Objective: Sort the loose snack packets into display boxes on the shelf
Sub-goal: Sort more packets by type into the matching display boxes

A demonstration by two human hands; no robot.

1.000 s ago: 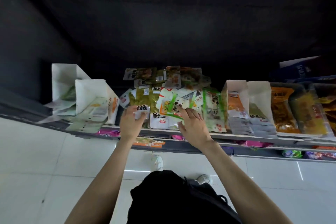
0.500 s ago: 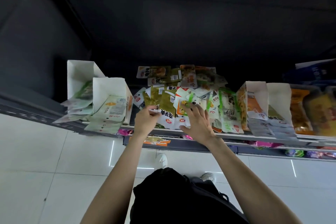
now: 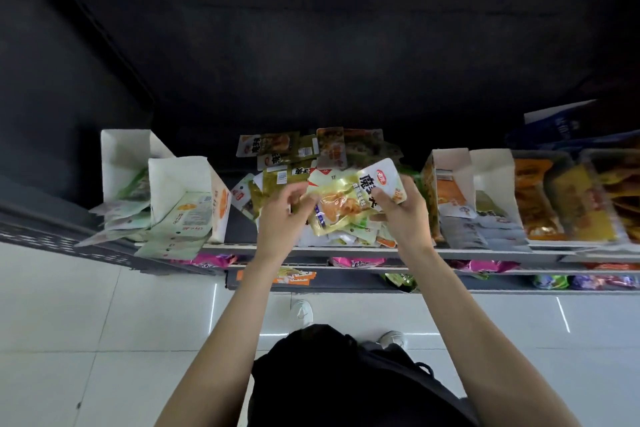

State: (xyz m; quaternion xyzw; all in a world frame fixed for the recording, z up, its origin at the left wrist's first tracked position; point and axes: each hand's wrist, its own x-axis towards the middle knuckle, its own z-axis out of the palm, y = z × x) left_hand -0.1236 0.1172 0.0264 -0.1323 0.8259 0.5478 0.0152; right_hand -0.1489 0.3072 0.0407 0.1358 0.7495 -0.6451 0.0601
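Observation:
A pile of loose snack packets lies on the shelf between white display boxes. My right hand grips the right end of a pale yellow-green packet lifted above the pile. My left hand pinches the same packet at its left edge, fingers curled. Two white display boxes stand at the left with pale green packets spilling out the front. More white boxes stand at the right, holding orange and grey packets.
Trays of orange snack bags fill the shelf's right end. Lower shelves hold purple packets and an orange label. White floor tiles, my shoes and a black bag are below. The space above the shelf is dark.
Both hands have lifted from pressing on the pile and now hold a pale yellow-green packet raised between them. The camera has shifted slightly.

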